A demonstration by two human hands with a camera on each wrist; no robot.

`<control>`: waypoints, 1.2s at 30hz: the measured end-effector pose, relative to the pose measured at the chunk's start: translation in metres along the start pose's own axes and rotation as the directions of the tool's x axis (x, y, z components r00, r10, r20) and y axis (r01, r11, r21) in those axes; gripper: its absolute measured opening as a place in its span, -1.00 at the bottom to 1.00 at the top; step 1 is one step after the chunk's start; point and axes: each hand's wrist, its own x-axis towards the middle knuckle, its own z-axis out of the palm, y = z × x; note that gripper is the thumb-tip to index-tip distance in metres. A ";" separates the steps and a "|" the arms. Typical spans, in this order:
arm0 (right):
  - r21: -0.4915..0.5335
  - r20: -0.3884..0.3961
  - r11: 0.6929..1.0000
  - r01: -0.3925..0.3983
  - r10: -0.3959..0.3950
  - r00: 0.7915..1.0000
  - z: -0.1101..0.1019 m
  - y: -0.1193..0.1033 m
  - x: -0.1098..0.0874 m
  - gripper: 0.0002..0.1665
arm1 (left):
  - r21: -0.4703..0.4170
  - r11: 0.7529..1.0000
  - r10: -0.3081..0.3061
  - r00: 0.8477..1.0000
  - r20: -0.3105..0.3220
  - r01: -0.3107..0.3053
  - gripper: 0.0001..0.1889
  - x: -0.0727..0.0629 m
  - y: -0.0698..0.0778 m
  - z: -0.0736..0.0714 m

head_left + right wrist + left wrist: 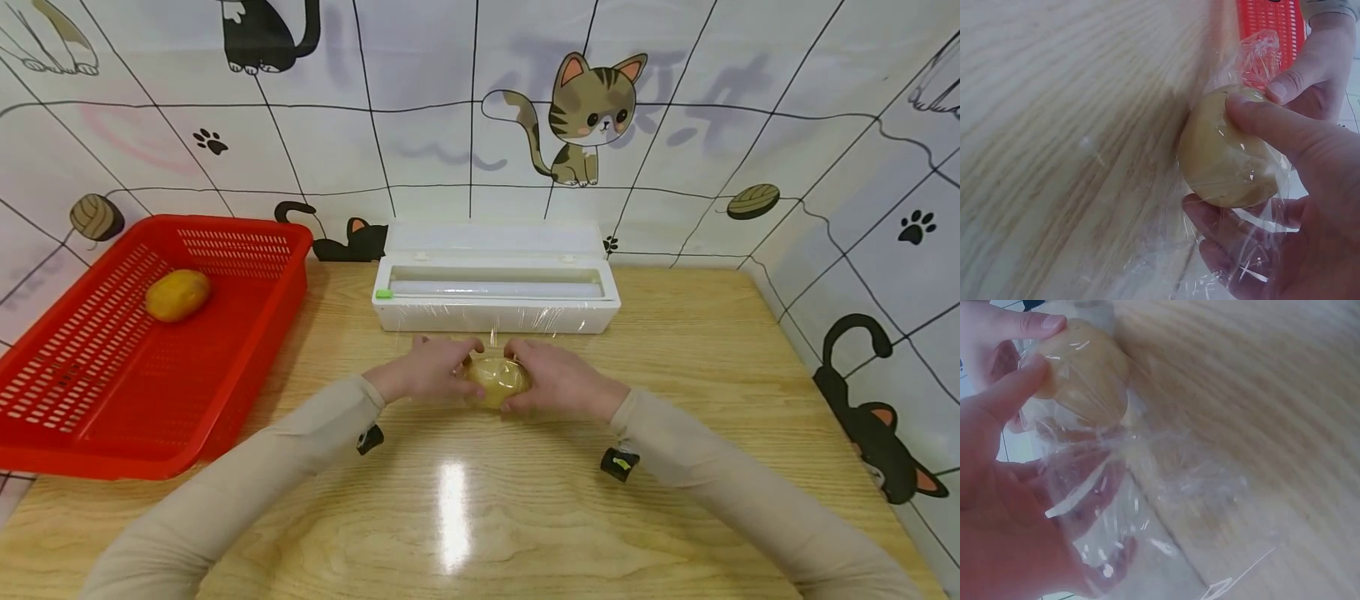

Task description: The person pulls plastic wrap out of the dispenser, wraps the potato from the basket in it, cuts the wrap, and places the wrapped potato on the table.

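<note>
A smooth, pale yellow potato (498, 379) wrapped in clear cling film (1104, 519) is between both hands, close to the table, in front of a white cling film dispenser (495, 318). My left hand (433, 368) grips its left side, the thumb pressing on the film. From the right, my right hand (1316, 162) holds the potato (1222, 156), with its thumb on top and fingers curled below. Loose film trails off both sides, over the fingers. A thin stretch of film runs between the potato and the dispenser's front edge. Whether the potato touches the table is hard to tell.
A red plastic basket (247, 358) stands at the left with one yellow, oval item (178, 295) inside. The dispenser's lid (491, 237) is raised against the wall, showing the film roll (495, 289). A cat-patterned wall covering (420, 150) borders the wooden table (540, 517).
</note>
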 end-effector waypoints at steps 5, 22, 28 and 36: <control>0.073 0.037 0.997 -0.013 0.010 0.999 -0.003 0.005 0.007 -0.30 | -0.084 0.995 -0.056 0.998 -0.013 0.055 -0.35 0.004 -0.003 -0.003; 0.121 0.122 0.991 -0.063 0.048 0.991 -0.017 0.009 0.015 -0.34 | 0.054 0.990 0.132 0.986 -0.102 -0.127 -0.50 0.006 -0.001 -0.010; -0.062 0.044 0.997 -0.048 0.051 0.998 -0.019 0.004 0.012 -0.21 | 0.161 0.980 0.127 0.989 -0.078 -0.113 -0.56 0.011 0.002 -0.009; -0.389 -0.078 0.921 0.001 -0.034 0.996 -0.011 -0.009 0.009 -0.08 | 0.190 0.974 0.125 0.992 -0.002 -0.122 -0.52 0.021 -0.001 -0.017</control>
